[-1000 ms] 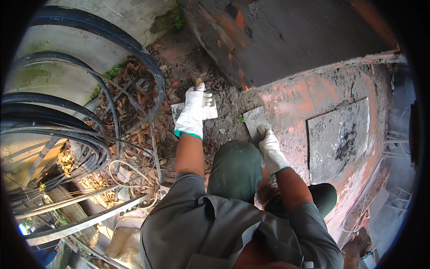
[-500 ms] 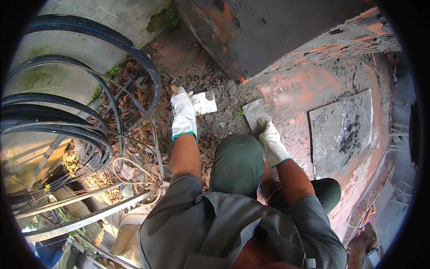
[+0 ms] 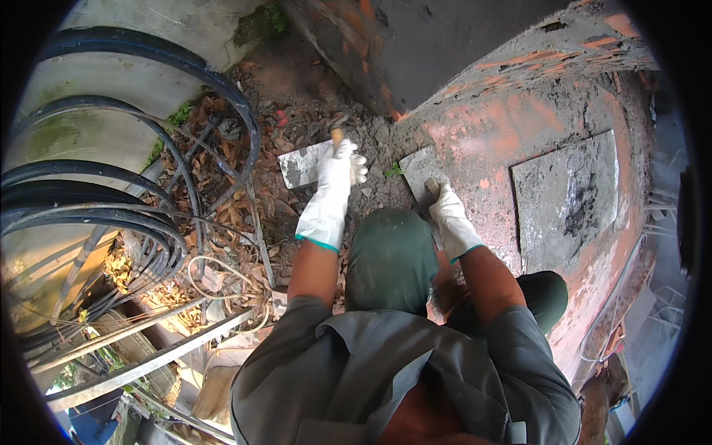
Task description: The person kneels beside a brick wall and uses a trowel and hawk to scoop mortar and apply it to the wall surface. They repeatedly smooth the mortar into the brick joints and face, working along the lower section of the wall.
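My left hand (image 3: 331, 191), in a white glove with a green cuff, grips the wooden handle of a flat plastering trowel (image 3: 302, 164) whose grey blade sticks out to the left above dry leaves. My right hand (image 3: 450, 219), gloved the same way, holds a smaller trowel (image 3: 420, 172) with its blade laid against the reddish plastered wall (image 3: 512, 119). A grey square patch of fresh mortar (image 3: 565, 194) shows on that wall to the right. My green-trousered knees (image 3: 391, 256) sit between the arms.
Coils of thick black hose (image 3: 111, 200) lie at the left over dry leaves and debris (image 3: 215, 170). A metal bar (image 3: 148, 360) and thin wires cross the lower left. A dark brick wall (image 3: 415, 44) rises at the top.
My left hand has swung the flat trowel further right and up toward the wall's corner. My right hand stayed with its trowel against the wall.
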Demonstrator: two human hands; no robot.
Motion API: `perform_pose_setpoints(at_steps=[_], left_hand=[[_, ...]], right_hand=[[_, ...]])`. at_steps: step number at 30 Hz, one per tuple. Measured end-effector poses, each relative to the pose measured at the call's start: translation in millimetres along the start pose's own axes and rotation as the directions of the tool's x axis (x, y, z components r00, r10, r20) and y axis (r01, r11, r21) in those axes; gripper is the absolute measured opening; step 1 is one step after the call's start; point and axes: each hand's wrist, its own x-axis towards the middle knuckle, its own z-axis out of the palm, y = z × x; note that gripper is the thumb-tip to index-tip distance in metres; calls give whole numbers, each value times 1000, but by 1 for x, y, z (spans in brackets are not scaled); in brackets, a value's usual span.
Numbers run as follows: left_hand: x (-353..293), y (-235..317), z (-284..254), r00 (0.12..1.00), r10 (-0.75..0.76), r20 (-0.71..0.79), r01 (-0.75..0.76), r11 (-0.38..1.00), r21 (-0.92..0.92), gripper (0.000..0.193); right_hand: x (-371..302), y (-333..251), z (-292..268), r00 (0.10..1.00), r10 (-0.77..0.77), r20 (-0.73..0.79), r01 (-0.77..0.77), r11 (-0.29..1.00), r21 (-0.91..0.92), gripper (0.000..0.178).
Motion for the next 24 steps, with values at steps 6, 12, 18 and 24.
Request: perform_pose_setpoints(at_steps=[6,12,18,24], left_hand=[[-31,-21,-30,956,-10,-293,85,966,243,39],[-157,-10,-166,795,37,-605,175,942,288,42],[-172,-33,-65,943,158,-294,-93,970,225,36],[-74,-30,81,995,101,-10,-102,991,-81,37]], right_hand=[[-5,-3,-7,999,21,50,-26,996,86,55],[-5,-3,-1,998,52,26,-53,999,13,56],[-21,-25,-28,991,80,105,-92,989,119,70],[-42,12,-56,995,90,41,-96,978,184,70]])
